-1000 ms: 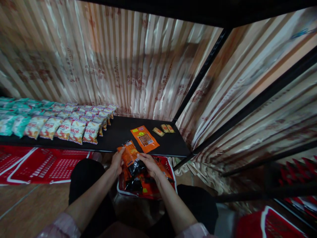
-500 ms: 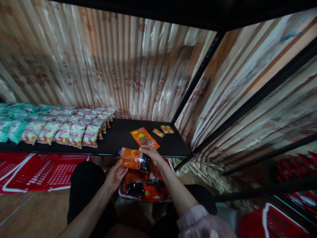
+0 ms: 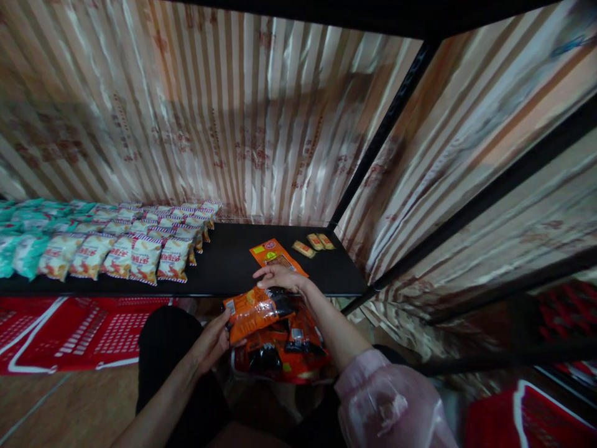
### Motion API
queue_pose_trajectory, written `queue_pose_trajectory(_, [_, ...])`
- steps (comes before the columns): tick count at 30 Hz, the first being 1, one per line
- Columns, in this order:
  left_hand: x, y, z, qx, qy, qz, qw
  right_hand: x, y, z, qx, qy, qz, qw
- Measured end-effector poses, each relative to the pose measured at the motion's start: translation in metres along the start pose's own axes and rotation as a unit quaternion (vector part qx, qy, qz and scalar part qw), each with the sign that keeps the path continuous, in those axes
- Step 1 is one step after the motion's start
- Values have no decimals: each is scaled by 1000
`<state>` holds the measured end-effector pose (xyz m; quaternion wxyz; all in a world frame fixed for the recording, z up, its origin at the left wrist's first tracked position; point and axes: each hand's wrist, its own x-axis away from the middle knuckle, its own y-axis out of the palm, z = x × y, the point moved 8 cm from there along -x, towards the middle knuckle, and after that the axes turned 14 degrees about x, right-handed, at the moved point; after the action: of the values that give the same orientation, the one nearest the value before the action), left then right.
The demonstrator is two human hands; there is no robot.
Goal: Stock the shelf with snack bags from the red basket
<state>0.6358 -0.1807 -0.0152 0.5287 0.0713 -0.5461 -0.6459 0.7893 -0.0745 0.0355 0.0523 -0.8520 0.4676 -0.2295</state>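
Observation:
An orange-and-black snack packet (image 3: 255, 313) is tilted just in front of the shelf edge, with my left hand (image 3: 215, 339) closed on its left end. My right hand (image 3: 281, 277) is over the packet's upper edge, its fingers stretched out and apart, holding nothing that I can see. Behind that hand, a flat orange pouch (image 3: 270, 250) lies on the black shelf, partly covered by my fingers. Below the held packet, more orange-and-black packets (image 3: 298, 339) fill a container between my knees.
Rows of white snack bags (image 3: 144, 258) and teal bags (image 3: 30, 254) stand on the left of the black shelf (image 3: 224, 264). Several small yellow packets (image 3: 304, 249) lie near its right post (image 3: 387, 124). Red baskets (image 3: 107, 330) are below left and lower right.
My right hand has come off the packet and its fingers have stretched out. The packet now rests in my left hand alone, slightly lower and tilted. The view has shifted a little.

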Motion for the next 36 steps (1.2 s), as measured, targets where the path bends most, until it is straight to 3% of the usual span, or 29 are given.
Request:
queue_pose_trajectory(4, [-3, 0, -5, -10, 17, 25, 999, -6, -1, -2, 18, -5, 4, 1000])
queue_pose_trajectory(9, [-6, 6, -2, 20, 74, 18, 997, 1, -21, 1, -58, -18, 143, 988])
queue_pose_trajectory(13, [-9, 3, 6, 59, 142, 59, 986, 14, -26, 20, -200, 5, 219, 955])
queue_pose_trajectory(16, [-9, 1, 11, 97, 193, 99, 971, 23, -14, 35, -317, 16, 230, 920])
queue_pose_trajectory(19, [-8, 4, 7, 110, 204, 128, 964, 32, 8, 43, -384, 17, 242, 891])
queue_pose_trajectory(23, [-12, 14, -2, 111, 214, 116, 964, 36, 47, 30, -356, -35, 213, 909])
queue_pose_trajectory(26, [-12, 22, -8, 86, 196, 112, 970, 36, 64, 20, -344, -73, 226, 909])
queue_pose_trajectory(29, [-2, 27, -4, 41, 191, 127, 972, 35, 66, 20, -350, -80, 263, 895])
queue_pose_trajectory(32, [7, 35, 2, -47, 190, 108, 975, 34, 61, 22, -352, -83, 273, 892])
queue_pose_trajectory(36, [7, 27, 5, -60, 212, 132, 966, 33, 58, 25, -344, -66, 268, 897])
